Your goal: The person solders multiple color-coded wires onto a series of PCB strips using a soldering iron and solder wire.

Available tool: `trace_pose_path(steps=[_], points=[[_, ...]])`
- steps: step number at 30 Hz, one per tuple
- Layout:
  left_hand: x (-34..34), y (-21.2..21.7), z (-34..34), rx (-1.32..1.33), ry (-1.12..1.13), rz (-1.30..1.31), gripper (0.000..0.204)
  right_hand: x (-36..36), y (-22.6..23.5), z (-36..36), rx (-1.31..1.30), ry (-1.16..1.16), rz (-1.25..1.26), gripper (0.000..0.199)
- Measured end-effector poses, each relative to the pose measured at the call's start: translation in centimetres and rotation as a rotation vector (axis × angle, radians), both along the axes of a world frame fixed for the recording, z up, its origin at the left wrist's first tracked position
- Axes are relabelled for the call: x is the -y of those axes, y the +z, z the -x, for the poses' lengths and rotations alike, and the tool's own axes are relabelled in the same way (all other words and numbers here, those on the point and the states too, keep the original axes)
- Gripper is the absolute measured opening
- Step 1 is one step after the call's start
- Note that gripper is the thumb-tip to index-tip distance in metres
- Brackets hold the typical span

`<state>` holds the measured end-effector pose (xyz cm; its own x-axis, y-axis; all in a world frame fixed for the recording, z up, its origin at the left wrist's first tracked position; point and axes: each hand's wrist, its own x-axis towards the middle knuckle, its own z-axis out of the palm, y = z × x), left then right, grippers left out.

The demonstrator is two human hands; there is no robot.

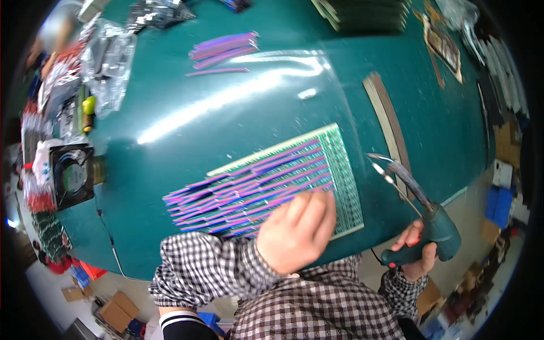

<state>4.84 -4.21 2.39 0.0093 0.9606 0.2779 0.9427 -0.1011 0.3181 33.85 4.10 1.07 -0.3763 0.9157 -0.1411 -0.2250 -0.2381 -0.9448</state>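
A green circuit board panel [347, 187] with a pale edge lies tilted on the green table mat. Rows of pink, blue and purple wires [249, 187] run across it and stick out past its left side. My left hand [300, 229] rests over the board's near part with fingers curled together by the wire ends. Its fingertips are hidden, so what they pinch does not show. Off the board's right side, my right hand [416, 249] grips a dark green soldering gun [445, 232] by its handle. The gun's metal tip [374, 158] points up and left, apart from the board.
A long brown-and-cream strip [388, 127] lies right of the board. Bundled wires [224, 51] and a stack of boards [365, 14] are at the back. A small black fan [72, 175] stands left, near plastic bags [107, 68] and a yellow-handled tool [88, 107].
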Motion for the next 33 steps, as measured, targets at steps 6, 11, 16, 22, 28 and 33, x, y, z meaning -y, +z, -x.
trace_pose_path(steps=[6, 11, 16, 22, 28, 33], points=[[-3.1, 3.3, 10.4, 0.171, 0.138, -0.099, 0.032, -3.1, 0.4, -0.2, -0.002, -0.062, -0.045, 0.061], [-5.7, -2.7, 20.3, 0.15, 0.224, -0.061, 0.014, -3.5, 0.3, 1.9, -0.055, -0.046, -0.057, 0.057], [-5.9, -2.7, 18.9, 0.375, 0.284, 0.024, 0.014, -3.7, 0.7, 1.8, 0.03, -0.055, -0.058, 0.058], [-6.8, -3.9, 19.1, 0.304, 0.208, 0.009, 0.012, -3.9, 1.0, 2.8, 0.045, -0.011, -0.085, 0.061], [-3.9, 1.6, 15.8, 0.559, 0.254, -0.016, 0.013, -2.5, 0.9, 1.3, 0.099, -0.046, -0.139, 0.063], [-1.3, 4.8, 5.8, 0.502, -0.052, 0.047, 0.03, -2.1, 0.4, 0.3, -0.025, -0.019, -0.049, 0.067]])
